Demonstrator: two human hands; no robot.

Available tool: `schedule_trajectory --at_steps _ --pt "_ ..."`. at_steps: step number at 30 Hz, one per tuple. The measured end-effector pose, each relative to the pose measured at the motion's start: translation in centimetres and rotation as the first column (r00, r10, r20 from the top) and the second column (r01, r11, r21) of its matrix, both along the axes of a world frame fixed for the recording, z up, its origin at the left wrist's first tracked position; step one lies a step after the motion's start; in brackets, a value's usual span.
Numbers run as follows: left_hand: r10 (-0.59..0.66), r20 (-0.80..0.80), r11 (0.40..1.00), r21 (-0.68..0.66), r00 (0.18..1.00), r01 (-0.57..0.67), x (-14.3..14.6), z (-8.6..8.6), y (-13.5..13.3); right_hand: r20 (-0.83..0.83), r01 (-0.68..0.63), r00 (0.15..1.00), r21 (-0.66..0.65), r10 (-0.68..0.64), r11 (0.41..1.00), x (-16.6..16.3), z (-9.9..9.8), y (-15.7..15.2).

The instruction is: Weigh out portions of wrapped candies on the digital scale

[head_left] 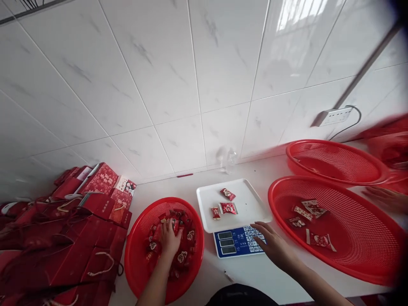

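My left hand (169, 239) is down in a round red plastic basket (132, 259), resting on a pile of red wrapped candies (182, 256). Its fingers and thumb are apart; the candies partly hide the fingertips. My right hand (270, 243) hovers at the keypad of a blue-and-white weighing scale (237, 244), open, with its fingers stretched out and holding nothing. On the scale's white tray (204, 212) lie a red candy packet (228, 194), a larger red packet (228, 208) and a small red packet (215, 213).
At right, a big red basket (350, 255) holds several packets, with another red basket (338, 148) behind it. Another person's hand (385, 195) is beside them. Red gift bags (98, 212) crowd the left. A clear bottle (231, 161) stands near the tiled wall, below a power strip (334, 115).
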State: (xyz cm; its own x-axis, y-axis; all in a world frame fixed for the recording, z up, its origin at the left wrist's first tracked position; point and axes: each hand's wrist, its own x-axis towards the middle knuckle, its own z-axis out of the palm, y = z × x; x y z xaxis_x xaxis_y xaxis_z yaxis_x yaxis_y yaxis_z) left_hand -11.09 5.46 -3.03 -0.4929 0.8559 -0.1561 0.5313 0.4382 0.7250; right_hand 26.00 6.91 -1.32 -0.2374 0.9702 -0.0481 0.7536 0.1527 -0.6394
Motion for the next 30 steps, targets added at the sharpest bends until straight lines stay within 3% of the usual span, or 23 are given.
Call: schedule_trajectory --at_steps 2,5,7,9,14,17,21,24,27,30 --pt "0.017 -0.19 0.977 -0.207 0.982 -0.057 -1.9 -1.6 -2.4 0.009 -0.01 1.0 -0.034 0.01 0.999 0.0 0.1 -0.3" --pt "-0.166 -0.365 0.883 -0.468 0.916 -0.026 -3.3 -3.2 -4.4 0.016 -0.034 0.999 -0.054 0.035 0.998 -0.5 0.5 -0.3" --pt "-0.266 -0.381 0.84 -0.542 0.885 0.019 -3.8 -3.4 -4.7 0.022 -0.047 0.999 -0.059 0.048 0.997 -1.0 0.8 -0.2" --pt "-0.295 -0.399 0.833 -0.552 0.868 0.029 -4.3 -3.1 -4.5 0.03 -0.059 0.998 -0.055 0.06 0.997 -1.5 0.9 -0.2" --pt "-0.103 -0.38 0.816 -0.561 0.919 -0.14 -5.5 -2.3 -4.3 0.05 -0.072 0.996 -0.076 0.076 0.994 -1.7 0.8 -0.3" --pt "-0.145 -0.254 0.807 -0.589 0.956 -0.034 -5.6 -2.1 -5.0 0.039 -0.071 0.996 -0.088 0.074 0.994 -1.3 0.7 -0.4" --pt "-0.286 -0.037 0.834 -0.502 0.957 0.23 -4.6 -1.6 -6.9 0.033 -0.074 0.996 -0.094 0.077 0.993 -0.9 0.5 -0.7" --pt "-0.415 0.061 0.757 -0.53 0.908 0.382 -3.5 -1.1 -8.1 0.043 -0.08 0.995 -0.107 0.086 0.991 -1.2 0.4 -0.8" --pt "-0.488 0.022 0.663 -0.641 0.873 0.387 -2.2 -0.6 -8.3 0.041 -0.101 0.993 -0.126 0.107 0.987 -1.7 0.6 -0.8" --pt "-0.509 -0.128 0.683 -0.662 0.851 0.309 -1.1 -0.4 -8.0 0.037 -0.111 0.992 -0.138 0.117 0.984 -2.1 0.9 -0.8"
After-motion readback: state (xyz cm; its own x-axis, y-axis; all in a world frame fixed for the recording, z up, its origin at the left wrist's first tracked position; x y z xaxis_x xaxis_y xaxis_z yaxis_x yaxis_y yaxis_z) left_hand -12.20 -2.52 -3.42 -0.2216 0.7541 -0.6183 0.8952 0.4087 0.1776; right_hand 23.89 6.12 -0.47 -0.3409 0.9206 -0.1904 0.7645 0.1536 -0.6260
